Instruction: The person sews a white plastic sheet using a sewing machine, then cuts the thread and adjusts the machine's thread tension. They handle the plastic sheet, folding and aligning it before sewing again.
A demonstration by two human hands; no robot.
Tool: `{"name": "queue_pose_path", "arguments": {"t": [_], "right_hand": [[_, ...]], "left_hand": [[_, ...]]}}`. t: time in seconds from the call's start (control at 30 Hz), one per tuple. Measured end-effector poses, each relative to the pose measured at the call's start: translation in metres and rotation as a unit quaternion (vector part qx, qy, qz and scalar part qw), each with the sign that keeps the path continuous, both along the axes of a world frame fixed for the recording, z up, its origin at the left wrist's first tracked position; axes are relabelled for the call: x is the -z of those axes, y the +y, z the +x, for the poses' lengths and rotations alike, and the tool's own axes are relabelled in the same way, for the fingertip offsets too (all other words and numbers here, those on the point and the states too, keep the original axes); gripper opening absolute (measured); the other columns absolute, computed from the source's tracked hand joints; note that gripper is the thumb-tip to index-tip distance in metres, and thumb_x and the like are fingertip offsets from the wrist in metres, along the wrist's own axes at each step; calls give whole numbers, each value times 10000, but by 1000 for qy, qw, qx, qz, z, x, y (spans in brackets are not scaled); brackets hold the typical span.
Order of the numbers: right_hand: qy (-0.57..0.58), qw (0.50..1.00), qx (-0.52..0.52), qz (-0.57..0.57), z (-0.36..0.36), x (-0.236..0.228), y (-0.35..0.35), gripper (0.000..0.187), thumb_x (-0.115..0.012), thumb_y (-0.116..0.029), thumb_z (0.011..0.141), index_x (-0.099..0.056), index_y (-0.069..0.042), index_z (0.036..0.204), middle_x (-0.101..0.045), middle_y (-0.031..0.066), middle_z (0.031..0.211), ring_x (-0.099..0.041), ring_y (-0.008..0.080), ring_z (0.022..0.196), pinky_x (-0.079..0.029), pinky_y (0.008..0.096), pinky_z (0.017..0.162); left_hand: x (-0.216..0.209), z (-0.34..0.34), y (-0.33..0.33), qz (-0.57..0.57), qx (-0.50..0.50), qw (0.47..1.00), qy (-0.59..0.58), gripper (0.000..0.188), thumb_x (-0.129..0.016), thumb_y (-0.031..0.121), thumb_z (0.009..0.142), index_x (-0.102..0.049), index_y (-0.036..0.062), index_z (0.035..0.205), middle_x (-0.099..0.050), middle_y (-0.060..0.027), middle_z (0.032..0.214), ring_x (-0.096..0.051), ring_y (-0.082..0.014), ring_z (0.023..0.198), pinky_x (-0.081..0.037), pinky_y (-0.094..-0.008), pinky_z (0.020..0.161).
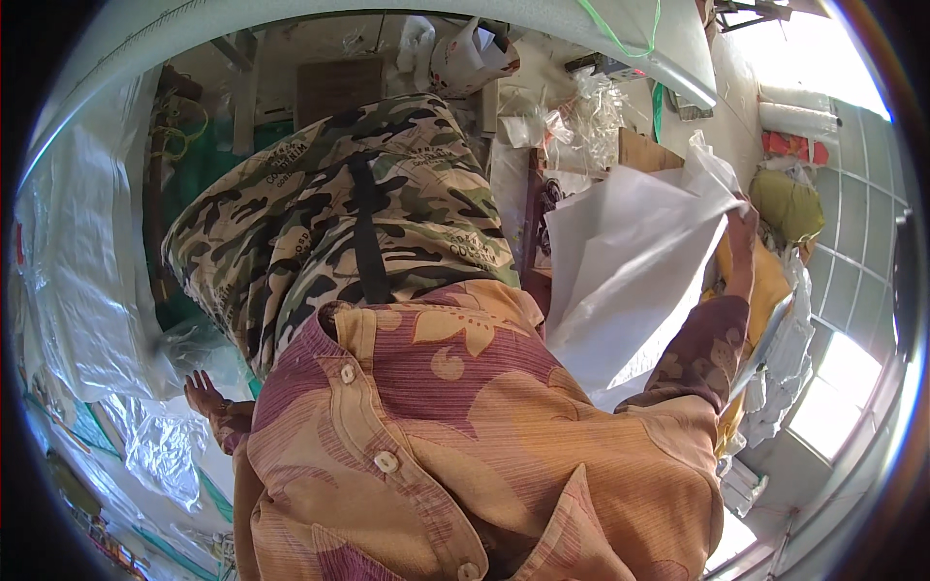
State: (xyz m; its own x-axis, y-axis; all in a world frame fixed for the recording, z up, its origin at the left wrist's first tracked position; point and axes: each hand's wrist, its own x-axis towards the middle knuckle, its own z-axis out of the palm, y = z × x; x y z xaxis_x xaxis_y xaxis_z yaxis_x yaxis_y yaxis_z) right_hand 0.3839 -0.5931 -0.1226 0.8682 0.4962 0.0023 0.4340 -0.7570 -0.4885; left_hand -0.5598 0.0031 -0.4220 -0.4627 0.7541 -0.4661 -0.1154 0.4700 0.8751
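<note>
My right hand (743,230) is raised at the right, its fingers closed on the upper corner of a large white sheet (630,261). The sheet hangs down beside my body in loose folds; whether it is paper or plastic film I cannot tell. At the left, my left hand (202,395) is held low, fingers spread, with nothing in it. Nearest to that hand are clear plastic film (208,349) and a stack of whitish plastic sheeting (87,261).
A white table edge (387,12) curves across the top. Beyond my camouflage apron (358,203) stands a bin (475,60) with white scraps. Crumpled clear plastic (591,111) lies by a cardboard box (647,152). A green-yellow sack (787,205) and white rolls (796,116) are at the right.
</note>
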Motion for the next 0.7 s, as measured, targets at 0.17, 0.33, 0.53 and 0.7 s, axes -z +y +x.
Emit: {"name": "queue_pose_path", "arguments": {"t": [0.17, 0.33, 0.53, 0.7], "right_hand": [[-118, 966, -189, -131, -51, 42, 120, 290, -641, 21, 714, -697, -24, 995, -673, 138, 1102, -596, 323, 1105, -457, 394, 979], [-75, 954, -205, -205, -83, 109, 162, 457, -648, -62, 779, -616, -102, 1233, -581, 114, 1313, -478, 305, 1270, -320, 449, 1097], [-100, 938, -305, -129, -130, 81, 273, 433, -601, -25, 804, -583, -47, 1237, -569, 143, 1308, -495, 352, 1231, -382, 458, 1054], [-196, 892, -404, -48, -171, 58, 332, 402, -526, -41, 862, -560, 0, 1261, -582, 188, 1252, -518, 384, 1177, -386, 485, 1042]], "left_hand": [[-6, -1, -6, 88, -28, 996, 5, 608, -523, 120, 975, -184, -43, 1453, -341, -284, 1466, -413, -445, 1322, -491, -552, 1009], [-55, 16, -3, 132, -41, 987, 87, 581, -575, 142, 955, -308, -22, 1444, -401, -264, 1389, -445, -347, 1302, -473, -471, 1043], [-90, -43, -2, 227, 153, 823, 497, 347, -416, 33, 1001, -523, -38, 1323, -370, -118, 1482, -421, -314, 1339, -436, -416, 1084], [-159, -7, 21, 400, -36, 885, 235, 411, -514, -29, 942, -505, -19, 1353, -451, -192, 1435, -425, -307, 1346, -400, -378, 1097]]}}
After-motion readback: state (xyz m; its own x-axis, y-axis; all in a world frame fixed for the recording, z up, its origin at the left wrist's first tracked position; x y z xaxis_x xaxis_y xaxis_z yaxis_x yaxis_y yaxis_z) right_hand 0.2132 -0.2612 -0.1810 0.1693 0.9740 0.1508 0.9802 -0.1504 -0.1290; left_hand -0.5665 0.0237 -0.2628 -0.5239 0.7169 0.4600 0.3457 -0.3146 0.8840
